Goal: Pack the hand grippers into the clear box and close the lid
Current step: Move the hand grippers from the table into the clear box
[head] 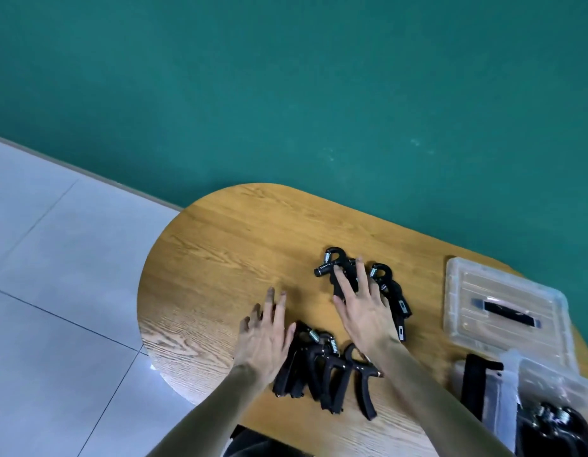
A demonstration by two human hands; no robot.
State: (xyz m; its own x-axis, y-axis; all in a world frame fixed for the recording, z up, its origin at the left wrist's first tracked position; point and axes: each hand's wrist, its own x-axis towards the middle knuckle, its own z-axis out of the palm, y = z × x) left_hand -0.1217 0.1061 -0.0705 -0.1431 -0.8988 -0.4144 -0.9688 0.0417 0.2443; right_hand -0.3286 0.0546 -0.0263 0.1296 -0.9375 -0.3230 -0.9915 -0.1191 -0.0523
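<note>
Several black hand grippers with steel springs lie on the wooden table (226, 245). One far group (389, 285) sits under my right hand (365, 308), whose spread fingers rest flat on it. A near group (325, 371) lies by the front edge; my left hand (264, 338) hovers open at its left side, fingers apart, touching or almost touching it. The clear box (546, 384) stands at the lower right with more black grippers inside. Its clear lid (503, 308), with a black handle, lies flat on the table beyond the box.
The table has a rounded left end, with grey floor tiles (55, 275) below it. A green wall (286, 94) rises behind. A dark seat edge (253, 446) shows at the bottom, under my arms.
</note>
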